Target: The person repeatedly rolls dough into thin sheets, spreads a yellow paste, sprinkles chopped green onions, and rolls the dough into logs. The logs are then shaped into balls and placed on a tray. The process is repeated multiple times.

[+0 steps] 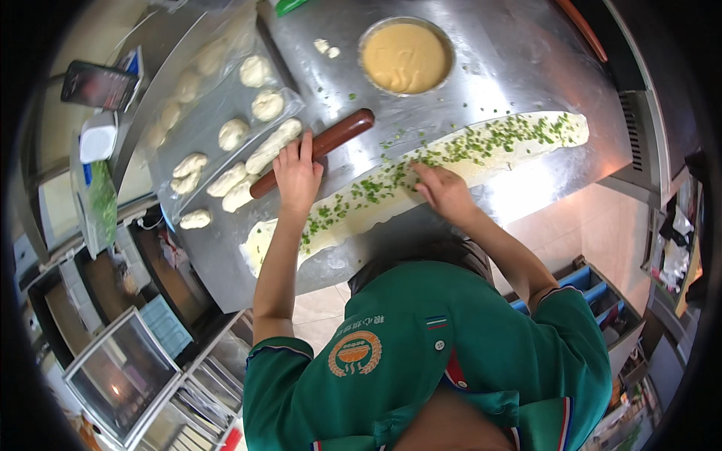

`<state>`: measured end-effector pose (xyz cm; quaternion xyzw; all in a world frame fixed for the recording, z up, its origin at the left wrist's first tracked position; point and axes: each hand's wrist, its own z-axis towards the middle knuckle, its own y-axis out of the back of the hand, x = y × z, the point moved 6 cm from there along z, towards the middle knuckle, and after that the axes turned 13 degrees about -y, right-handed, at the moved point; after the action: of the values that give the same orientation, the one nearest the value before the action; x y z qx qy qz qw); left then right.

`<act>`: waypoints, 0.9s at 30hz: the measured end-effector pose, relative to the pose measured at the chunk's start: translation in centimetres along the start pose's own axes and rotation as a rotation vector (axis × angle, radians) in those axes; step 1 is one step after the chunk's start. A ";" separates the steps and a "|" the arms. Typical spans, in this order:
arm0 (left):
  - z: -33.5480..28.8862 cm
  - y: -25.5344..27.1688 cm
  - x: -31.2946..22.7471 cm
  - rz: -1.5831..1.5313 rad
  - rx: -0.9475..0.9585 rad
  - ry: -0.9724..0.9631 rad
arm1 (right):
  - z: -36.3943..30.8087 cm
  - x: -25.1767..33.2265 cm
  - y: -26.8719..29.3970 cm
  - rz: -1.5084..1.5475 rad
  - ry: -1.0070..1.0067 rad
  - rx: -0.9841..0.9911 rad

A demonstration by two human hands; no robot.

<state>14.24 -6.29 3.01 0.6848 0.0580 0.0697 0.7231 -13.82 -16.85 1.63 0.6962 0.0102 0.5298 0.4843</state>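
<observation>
A long, thin sheet of pale dough point(353, 218) lies slantwise across the metal table, with chopped green scallions point(376, 188) scattered along it. My left hand point(297, 177) is laid over a reddish-brown rolling pin point(342, 134), its fingers reaching across the pin. Just beyond those fingertips is a long dough piece point(272, 146). Over the middle of the sheet, my right hand point(445, 193) touches the scallions with its fingertips. Its fingers look apart, and nothing held shows in them.
Several dough pieces point(233, 135) lie at the left, some under clear plastic sheeting. A round metal bowl of yellowish paste point(406, 56) stands at the far side. At the far left are a phone point(99, 84) and a white container point(98, 139). Open drawers point(169, 270) sit below left.
</observation>
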 end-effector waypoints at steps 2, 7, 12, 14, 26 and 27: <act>-1.4 1.8 -0.4 0.011 -0.083 -0.020 | 0.7 0.0 0.4 -0.017 -0.030 -0.044; -3.7 5.5 0.0 -0.090 -0.099 0.057 | 1.2 1.3 0.8 -0.126 0.150 -0.067; -4.9 4.5 2.3 -0.200 0.026 0.156 | 0.9 0.7 -0.3 -0.089 -0.017 0.008; -5.7 2.5 3.5 -0.208 0.116 0.220 | 0.8 0.3 -0.7 0.030 -0.142 0.036; -7.9 0.6 3.2 -0.104 -0.365 -0.081 | 1.6 1.7 -0.8 -0.088 0.038 0.045; -7.3 -0.5 1.4 -0.275 -0.237 -0.187 | 1.6 1.2 -1.2 -0.091 -0.031 0.087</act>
<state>14.35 1.15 2.14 0.5841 0.0750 -0.0875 0.8035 -11.48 -16.69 1.73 0.7234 0.0572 0.4956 0.4774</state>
